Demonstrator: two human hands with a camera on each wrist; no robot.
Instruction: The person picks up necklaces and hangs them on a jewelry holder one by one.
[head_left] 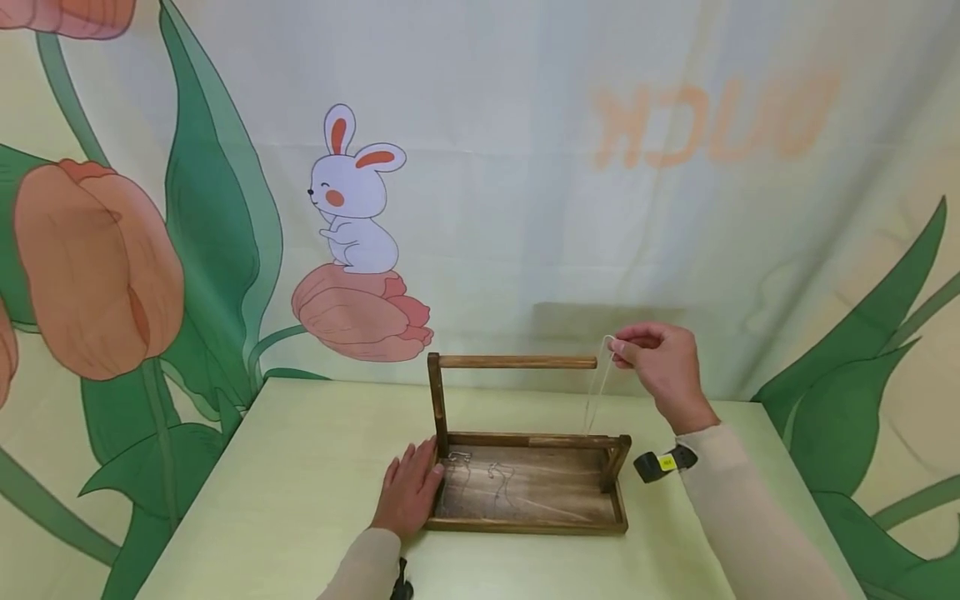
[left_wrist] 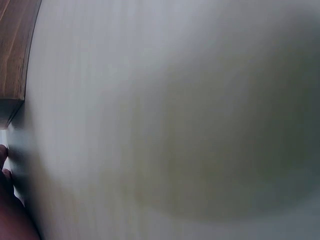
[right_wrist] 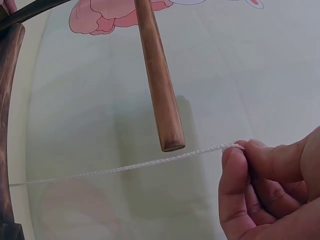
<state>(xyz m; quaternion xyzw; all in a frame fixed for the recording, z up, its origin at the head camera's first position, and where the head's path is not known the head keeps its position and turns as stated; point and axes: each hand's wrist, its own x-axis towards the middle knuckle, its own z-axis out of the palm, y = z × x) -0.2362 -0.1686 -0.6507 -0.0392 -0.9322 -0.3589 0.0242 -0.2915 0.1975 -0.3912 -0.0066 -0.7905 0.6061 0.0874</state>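
My right hand (head_left: 663, 367) pinches a thin silver chain necklace (right_wrist: 135, 166) between thumb and forefinger. Its strands hang in a narrow loop just off the free right end of the horizontal wooden bar (head_left: 517, 362). In the right wrist view the chain passes close by the bar's end (right_wrist: 172, 147); whether they touch I cannot tell. The bar belongs to a brown wooden jewelry stand with a shallow tray (head_left: 555, 479). My left hand (head_left: 408, 492) rests against the tray's left side, fingers extended. Thin chain-like strands (head_left: 501, 479) lie in the tray's left part.
A post (head_left: 438, 400) carries the bar at the left, and a short post (head_left: 615, 462) stands at the tray's right. The pale table (head_left: 315, 450) extends around the stand. Behind hangs a printed curtain (head_left: 510, 233) with a rabbit and tulips.
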